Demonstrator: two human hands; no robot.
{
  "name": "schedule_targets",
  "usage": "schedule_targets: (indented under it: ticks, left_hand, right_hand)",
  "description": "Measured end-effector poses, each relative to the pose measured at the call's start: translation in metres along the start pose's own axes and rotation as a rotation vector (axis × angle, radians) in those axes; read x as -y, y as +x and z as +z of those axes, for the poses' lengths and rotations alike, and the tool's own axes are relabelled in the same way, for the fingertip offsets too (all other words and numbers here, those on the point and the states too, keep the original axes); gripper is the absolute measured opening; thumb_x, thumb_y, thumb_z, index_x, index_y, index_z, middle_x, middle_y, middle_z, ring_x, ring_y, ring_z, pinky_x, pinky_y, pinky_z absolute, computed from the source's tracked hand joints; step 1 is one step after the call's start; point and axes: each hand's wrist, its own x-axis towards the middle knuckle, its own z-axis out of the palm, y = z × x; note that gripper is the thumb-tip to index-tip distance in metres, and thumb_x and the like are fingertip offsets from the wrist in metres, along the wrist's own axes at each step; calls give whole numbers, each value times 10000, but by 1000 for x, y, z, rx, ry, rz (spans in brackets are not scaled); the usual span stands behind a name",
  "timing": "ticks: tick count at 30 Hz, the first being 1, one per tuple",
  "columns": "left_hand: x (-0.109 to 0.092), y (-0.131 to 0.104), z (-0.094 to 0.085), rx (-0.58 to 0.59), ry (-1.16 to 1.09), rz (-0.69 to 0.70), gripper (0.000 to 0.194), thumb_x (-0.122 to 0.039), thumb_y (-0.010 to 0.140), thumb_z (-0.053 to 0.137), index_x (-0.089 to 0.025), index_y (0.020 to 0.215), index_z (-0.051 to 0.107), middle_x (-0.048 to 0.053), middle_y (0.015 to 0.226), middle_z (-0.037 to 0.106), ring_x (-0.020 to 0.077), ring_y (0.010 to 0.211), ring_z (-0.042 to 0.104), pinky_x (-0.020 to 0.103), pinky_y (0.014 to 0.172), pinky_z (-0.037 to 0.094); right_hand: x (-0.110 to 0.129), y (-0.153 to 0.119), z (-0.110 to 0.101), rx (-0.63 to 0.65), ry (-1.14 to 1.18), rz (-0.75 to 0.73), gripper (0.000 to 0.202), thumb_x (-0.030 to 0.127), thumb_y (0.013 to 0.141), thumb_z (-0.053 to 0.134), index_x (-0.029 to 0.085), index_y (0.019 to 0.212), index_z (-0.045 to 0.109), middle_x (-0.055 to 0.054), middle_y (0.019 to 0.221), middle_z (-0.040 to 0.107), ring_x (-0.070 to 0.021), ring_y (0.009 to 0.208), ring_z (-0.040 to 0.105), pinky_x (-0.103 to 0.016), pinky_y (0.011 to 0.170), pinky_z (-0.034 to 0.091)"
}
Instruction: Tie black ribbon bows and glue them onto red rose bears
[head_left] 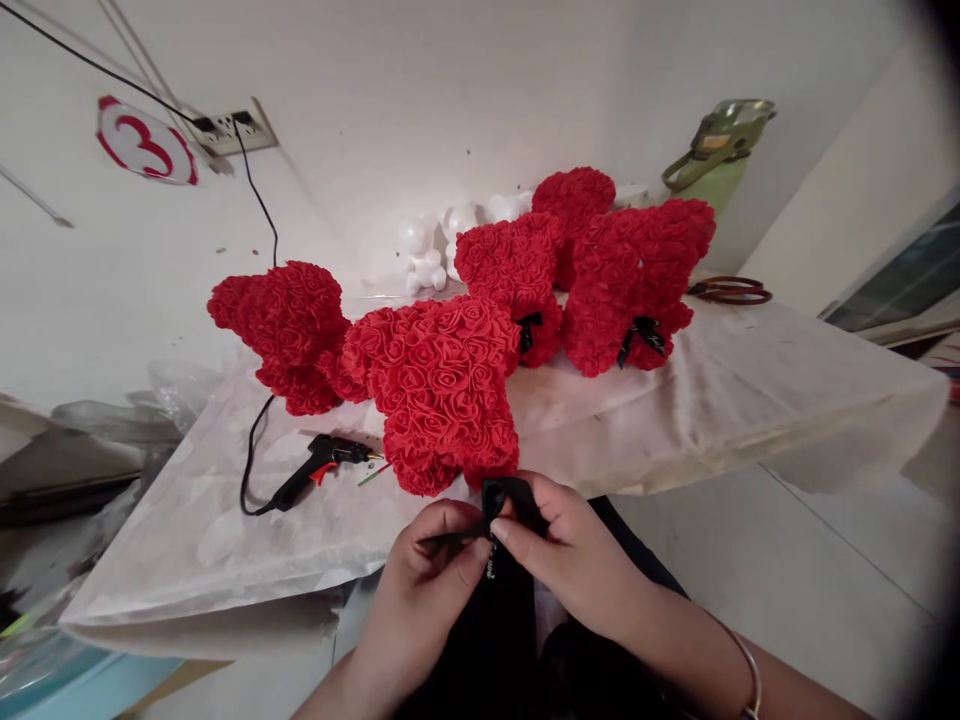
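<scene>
Near the table's front edge, a black ribbon bow [493, 497] with pale lettering on its tail is pinched between both hands. My left hand [435, 580] is closed on the ribbon's left part, thumb against fingers. On the right side of the bow, my right hand [559, 545] is closed with thumb and fingers on the fabric. Just beyond the hands stands a red rose-covered bear [446, 385]. Another red bear [281, 330] leans at its left. To the left of the hands lies a black glue gun [319, 468] with an orange trigger.
More red bears [630, 280] stand at the back right, some with black bows. White foam bears [421, 255] sit by the wall. Scissors [731, 290] and a green bottle [720, 155] are at the far right. The glue gun's cord [249, 450] crosses the cloth-covered table [750, 390].
</scene>
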Motion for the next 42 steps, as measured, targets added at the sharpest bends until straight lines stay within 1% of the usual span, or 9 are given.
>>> schedule_targets:
  ticks: [5, 9, 19, 23, 28, 32, 37, 39, 42]
  left_hand:
    - [3, 3, -11, 17, -71, 102, 400, -532, 925, 440, -182, 992, 623, 55, 922, 620, 174, 869, 538, 285, 816, 430]
    - [3, 3, -18, -7, 45, 130, 582, -638, 916, 316, -159, 982, 638, 89, 893, 634, 216, 845, 546, 329, 799, 433]
    - [-21, 7, -4, 30, 153, -22, 236, -347, 851, 602, -163, 712, 550, -19, 677, 473, 109, 679, 428, 213, 639, 354]
    - [-17, 6, -6, 83, 98, 12, 241, -353, 879, 605, -161, 740, 563, -24, 702, 508, 88, 686, 441, 195, 655, 367]
    - [-16, 4, -6, 109, 137, 137, 194, -322, 878, 622, -167, 766, 586, -15, 745, 567, 83, 689, 507, 192, 654, 422]
    - [-19, 5, -4, 82, 420, 529, 67, -161, 865, 605, -179, 801, 600, -6, 750, 605, 99, 716, 569, 216, 674, 466]
    - [-22, 5, -2, -27, 771, 980, 166, -23, 774, 638, -156, 871, 614, 33, 788, 647, 126, 748, 567, 270, 729, 490]
    - [-22, 4, -2, -29, 723, 922, 131, -41, 786, 638, -156, 846, 616, 23, 765, 641, 117, 734, 575, 251, 710, 490]
    - [-19, 1, -5, 46, 496, 576, 50, -154, 863, 609, -165, 821, 635, 13, 764, 640, 105, 721, 596, 217, 674, 484]
  right_hand:
    - [-1, -1, -3, -55, -31, -31, 40, 231, 793, 567, 194, 791, 553, 20, 722, 560, -120, 667, 525, -241, 620, 447]
    - [-1, -1, -3, -75, -182, -213, 61, 149, 805, 565, 199, 772, 577, 12, 759, 577, -120, 695, 552, -244, 654, 453]
    - [-11, -6, -4, -6, -413, -522, 141, 104, 845, 537, 217, 869, 619, -21, 875, 601, -143, 788, 595, -267, 700, 493]
    - [-6, -5, -3, -41, -197, -335, 59, 165, 835, 575, 202, 791, 560, 11, 753, 560, -120, 683, 540, -245, 631, 455]
    - [-3, -7, -4, 149, 240, 91, 170, 333, 831, 646, 185, 808, 567, 38, 705, 502, -90, 639, 466, -216, 599, 398]
    - [-5, -9, -2, 185, 527, 330, 313, 439, 742, 735, 180, 821, 578, 45, 668, 462, -72, 568, 416, -197, 511, 327]
    - [-7, -9, 0, 223, 669, 382, 328, 428, 706, 767, 188, 755, 548, 64, 614, 404, -58, 521, 352, -189, 474, 269]
    - [-7, -8, -3, 220, 574, 331, 292, 418, 746, 742, 186, 794, 572, 55, 646, 443, -62, 542, 379, -192, 492, 296]
    - [-4, -8, -6, 172, 409, 197, 220, 360, 782, 724, 186, 826, 597, 37, 724, 526, -80, 630, 468, -209, 592, 390]
